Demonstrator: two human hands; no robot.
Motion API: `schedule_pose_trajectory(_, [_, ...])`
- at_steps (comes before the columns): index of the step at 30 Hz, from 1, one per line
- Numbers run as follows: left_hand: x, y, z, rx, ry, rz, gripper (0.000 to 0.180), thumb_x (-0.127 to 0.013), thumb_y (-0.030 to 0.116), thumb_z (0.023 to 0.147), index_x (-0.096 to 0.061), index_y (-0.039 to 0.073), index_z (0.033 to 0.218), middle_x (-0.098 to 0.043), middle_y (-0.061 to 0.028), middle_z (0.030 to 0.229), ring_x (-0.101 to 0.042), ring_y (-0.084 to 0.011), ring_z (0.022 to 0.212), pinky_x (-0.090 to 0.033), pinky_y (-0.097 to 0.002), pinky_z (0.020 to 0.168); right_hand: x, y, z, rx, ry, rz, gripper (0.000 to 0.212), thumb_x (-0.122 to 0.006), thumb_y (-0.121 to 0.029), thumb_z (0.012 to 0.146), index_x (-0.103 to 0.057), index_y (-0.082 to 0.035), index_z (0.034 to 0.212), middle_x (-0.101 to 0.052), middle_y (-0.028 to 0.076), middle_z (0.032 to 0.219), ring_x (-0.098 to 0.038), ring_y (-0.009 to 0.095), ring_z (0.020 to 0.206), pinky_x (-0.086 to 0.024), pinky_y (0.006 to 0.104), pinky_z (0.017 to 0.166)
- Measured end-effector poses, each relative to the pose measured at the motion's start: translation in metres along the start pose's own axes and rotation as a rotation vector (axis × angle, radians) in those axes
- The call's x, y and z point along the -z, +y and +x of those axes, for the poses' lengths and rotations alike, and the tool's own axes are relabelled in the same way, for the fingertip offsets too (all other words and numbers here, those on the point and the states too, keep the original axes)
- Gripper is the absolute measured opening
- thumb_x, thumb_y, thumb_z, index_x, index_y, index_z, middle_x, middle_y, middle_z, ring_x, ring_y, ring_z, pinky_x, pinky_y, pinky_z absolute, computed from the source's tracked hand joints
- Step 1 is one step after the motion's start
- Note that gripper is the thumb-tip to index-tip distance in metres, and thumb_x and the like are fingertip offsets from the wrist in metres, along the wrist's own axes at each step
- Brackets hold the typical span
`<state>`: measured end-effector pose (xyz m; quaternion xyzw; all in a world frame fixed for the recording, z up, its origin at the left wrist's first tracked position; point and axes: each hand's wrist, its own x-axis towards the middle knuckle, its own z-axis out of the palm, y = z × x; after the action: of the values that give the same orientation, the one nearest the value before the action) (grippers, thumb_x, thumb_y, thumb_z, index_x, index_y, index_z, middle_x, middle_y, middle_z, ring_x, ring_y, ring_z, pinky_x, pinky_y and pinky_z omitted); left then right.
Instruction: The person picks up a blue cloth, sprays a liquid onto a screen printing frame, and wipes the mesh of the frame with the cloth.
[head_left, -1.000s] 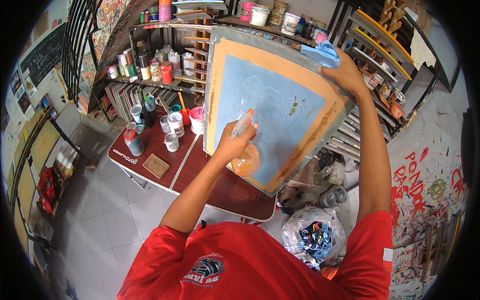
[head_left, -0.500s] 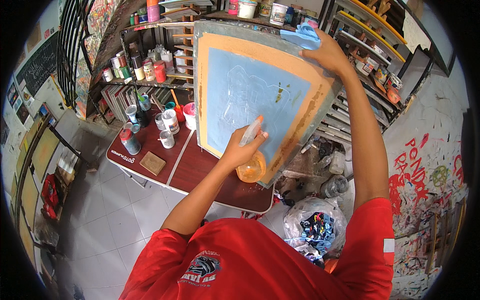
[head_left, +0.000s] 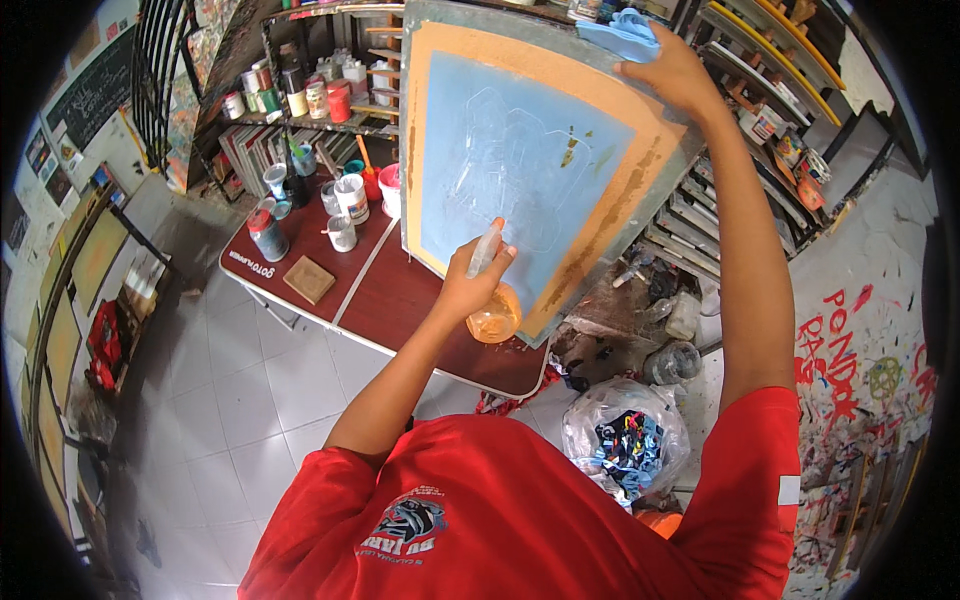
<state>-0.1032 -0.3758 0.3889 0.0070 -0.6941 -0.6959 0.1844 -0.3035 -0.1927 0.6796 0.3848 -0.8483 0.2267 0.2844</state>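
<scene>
A framed screen (head_left: 450, 205), its blue field bordered in tan, stands tilted in front of a person in a red shirt (head_left: 480, 510). Before the screen's lower middle, the left hand (head_left: 478, 283) is closed around a spray bottle (head_left: 496, 322) of orange liquid, its nozzle toward the blue field. At the screen's upper right corner, the right hand (head_left: 682, 72) grips a bunched blue cloth (head_left: 622, 40) against the frame. Below and left of the screen is a dark red table (head_left: 385, 285) bearing cups and a brown block (head_left: 309, 280).

Work on the screen seems partway: a pale outlined shape shows on the blue, olive marks still dot its upper right, and the cloth is off that field. Wetness is hard to tell.
</scene>
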Motion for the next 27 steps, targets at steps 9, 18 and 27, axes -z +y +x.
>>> schedule_pose_trajectory(9, [0.036,-0.039,-0.004,0.152,-0.078,0.051,0.061,-0.062,0.027,0.089,-0.04,0.001,0.14,-0.061,-0.0037,0.087,-0.06,-0.01,0.078,-0.045,-0.0239,0.059,-0.002,-0.005,0.001,0.036,-0.004,0.016,0.061,-0.079,-0.031,0.068,-0.058,0.001,0.116,-0.067,0.017,0.105,-0.065,0.028,0.095,-0.049,0.0363,0.084])
schedule_pose_trajectory(18, [0.067,-0.06,0.018,0.193,0.019,-0.036,0.057,-0.062,0.024,0.09,-0.042,0.001,0.139,-0.06,-0.0025,0.09,-0.059,-0.0105,0.081,-0.048,-0.0275,0.072,0.002,-0.012,-0.004,-0.031,-0.021,0.006,0.064,-0.077,-0.031,0.07,-0.056,-0.001,0.123,-0.065,0.015,0.11,-0.062,0.024,0.1,-0.046,0.0338,0.089])
schedule_pose_trajectory(27, [0.101,-0.082,0.029,-0.025,0.028,-0.051,0.04,-0.066,0.022,0.088,-0.059,-0.001,0.119,-0.054,0.0013,0.074,-0.05,-0.0077,0.07,-0.044,-0.0255,0.069,0.008,-0.028,-0.007,-0.135,-0.051,-0.027,0.066,-0.077,-0.03,0.072,-0.054,-0.003,0.127,-0.064,0.011,0.112,-0.059,0.021,0.101,-0.044,0.0319,0.092])
